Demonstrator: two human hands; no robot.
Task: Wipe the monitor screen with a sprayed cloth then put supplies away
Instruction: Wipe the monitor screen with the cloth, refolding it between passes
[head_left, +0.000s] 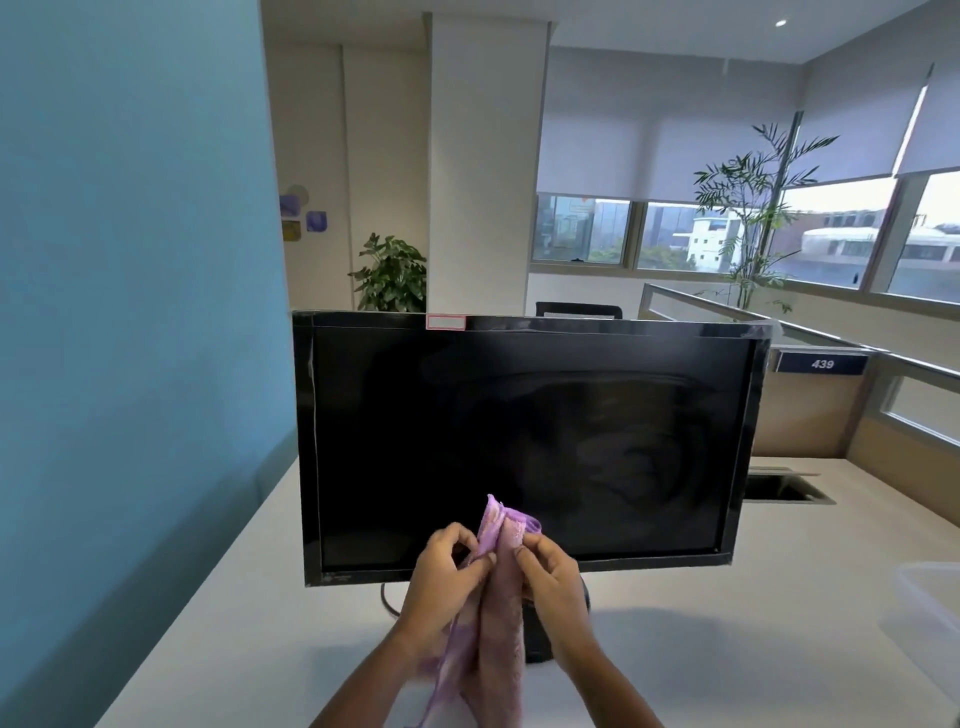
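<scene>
In the lower middle of the frame I see both hands raised in front of the bottom edge of the wide black flat-panel monitor (519, 441). My left hand (441, 577) has its fingers curled, with thumb and fingertips pinching the left fold of the fuzzy lilac-pink microfibre cloth (498, 597). My right hand (553, 582) is curled the same way and pinches the right fold. The cloth is bunched lengthwise between them. Its top end pokes up over the lower part of the dark screen, and the rest hangs down between my wrists toward the bottom edge of the frame. I cannot tell whether the cloth touches the glass.

The monitor stands upright on the pale off-white surface (727, 649), its black stand (537, 642) partly hidden behind my right wrist. A dark cable (387, 597) loops down just left of my left hand. A small white red-edged label (445, 322) sits on the top bezel. At the right edge of the frame a translucent plastic container (930, 618) rests on the surface, well apart from the hands.
</scene>
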